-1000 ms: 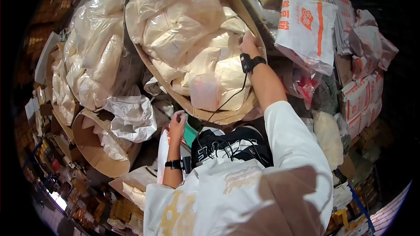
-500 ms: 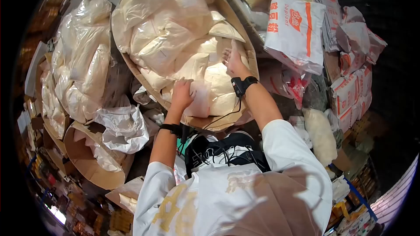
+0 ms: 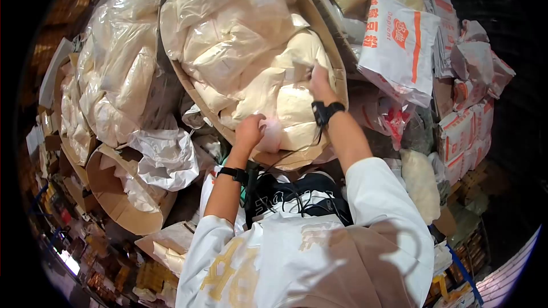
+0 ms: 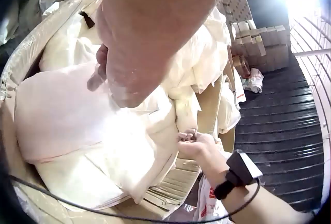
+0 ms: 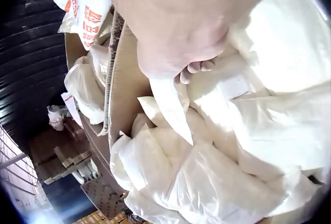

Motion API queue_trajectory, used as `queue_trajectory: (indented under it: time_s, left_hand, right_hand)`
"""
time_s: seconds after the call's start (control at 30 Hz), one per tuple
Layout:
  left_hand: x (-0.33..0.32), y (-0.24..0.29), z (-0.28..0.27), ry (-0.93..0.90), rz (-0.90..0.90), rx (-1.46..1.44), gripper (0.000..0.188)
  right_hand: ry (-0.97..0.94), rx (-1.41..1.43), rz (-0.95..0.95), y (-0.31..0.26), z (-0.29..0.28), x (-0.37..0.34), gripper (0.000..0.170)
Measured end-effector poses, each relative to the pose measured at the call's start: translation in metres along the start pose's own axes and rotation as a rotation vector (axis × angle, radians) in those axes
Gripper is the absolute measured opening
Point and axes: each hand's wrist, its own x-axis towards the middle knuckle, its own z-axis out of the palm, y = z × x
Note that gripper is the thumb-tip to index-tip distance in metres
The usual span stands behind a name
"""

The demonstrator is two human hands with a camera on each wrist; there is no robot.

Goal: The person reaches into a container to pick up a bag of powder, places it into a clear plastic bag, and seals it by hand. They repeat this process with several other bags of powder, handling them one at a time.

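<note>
My left hand [image 3: 249, 131] lies over a flat pinkish bag [image 3: 269, 138] near the close end of a large cardboard box [image 3: 297, 161]. In the left wrist view its fingers [image 4: 98, 71] are loosely bent above that bag [image 4: 57, 113], with no clear grip. At the box's right side, my right hand [image 3: 322, 85] grips a cream powder bag [image 3: 307, 48]. The right wrist view shows the right hand [image 5: 181, 53] with curled fingers and a pale bag corner [image 5: 173, 107] hanging below it. Several more cream bags [image 3: 228, 40] fill the box.
On the right stand a white sack with orange print [image 3: 399, 45] and stacked printed packs [image 3: 465, 137]. To the left are a clear-wrapped heap of bags [image 3: 117, 74], crumpled white plastic [image 3: 166, 159] and an open carton [image 3: 123, 208]. A thin black cable crosses the box's near edge.
My left hand has come up from beside the box onto the pinkish bag. My right hand let go, opened above the bags, then took hold of a cream bag, which now lies differently.
</note>
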Motion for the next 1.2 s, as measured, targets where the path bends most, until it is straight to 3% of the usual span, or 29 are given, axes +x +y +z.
queue_trajectory:
  time_s: [0.17,0.2,0.33,0.4,0.43,0.53,0.57,0.67,0.73,0.77,0.87,0.9,0.97,1.07,1.1,1.2]
  left_hand:
    - [0.007,-0.004,0.019,-0.092,-0.04,0.128,0.006]
    - [0.007,-0.003,0.02,-0.057,-0.027,0.103,0.005]
    - [-0.004,0.003,0.02,0.064,0.036,0.027,0.003]
    - [-0.013,0.005,0.017,0.126,0.057,-0.026,0.005]
    - [-0.016,0.007,0.015,0.088,0.009,-0.1,0.005]
    - [-0.018,0.007,0.015,0.202,0.025,-0.276,0.007]
    - [-0.018,0.004,0.014,0.306,0.166,-0.177,0.009]
    - [-0.022,0.005,0.01,0.46,0.238,-0.205,0.01]
    - [-0.026,0.008,0.005,0.427,0.153,-0.349,0.006]
    - [-0.028,0.01,0.002,0.394,0.09,-0.427,0.006]
    - [-0.035,0.017,-0.004,0.389,-0.008,-0.664,0.01]
    - [-0.037,0.023,-0.009,0.44,0.0,-0.721,0.01]
    - [-0.044,0.027,-0.019,0.497,0.071,-0.747,0.011]
    - [-0.045,0.031,-0.03,0.489,0.007,-1.047,0.01]
    - [-0.046,0.028,-0.033,0.49,-0.014,-1.012,0.009]
    - [-0.04,0.03,-0.043,0.585,-0.078,-1.268,0.008]
  right_hand:
    - [0.007,-0.152,-0.024,0.053,-0.044,-0.054,0.034]
    - [0.008,-0.227,0.007,0.063,-0.057,-0.062,0.034]
    - [-0.142,-0.039,0.291,0.104,-0.113,-0.076,0.033]
    - [-0.124,-0.15,0.332,0.114,-0.128,-0.081,0.032]
    - [-0.142,-0.216,0.324,0.118,-0.132,-0.084,0.033]
    - [-0.16,-0.27,0.385,0.115,-0.133,-0.097,0.034]
    - [-0.16,-0.262,0.428,0.111,-0.132,-0.101,0.035]
    - [-0.239,-0.329,0.526,0.108,-0.134,-0.104,0.032]
    - [-0.322,-0.469,0.532,0.103,-0.137,-0.115,0.028]
    - [-0.436,-0.401,0.561,0.104,-0.144,-0.111,0.023]
    - [-0.556,-0.441,0.396,0.121,-0.164,-0.1,0.02]
    - [-0.446,-0.702,0.154,0.082,-0.142,-0.147,0.021]
    - [-0.458,-0.749,0.069,0.066,-0.138,-0.163,0.022]
    - [-0.499,-0.817,-0.037,0.041,-0.128,-0.181,0.023]
    - [-0.507,-0.853,-0.079,0.035,-0.124,-0.186,0.023]
    - [-0.514,-0.833,-0.138,0.02,-0.107,-0.205,0.026]
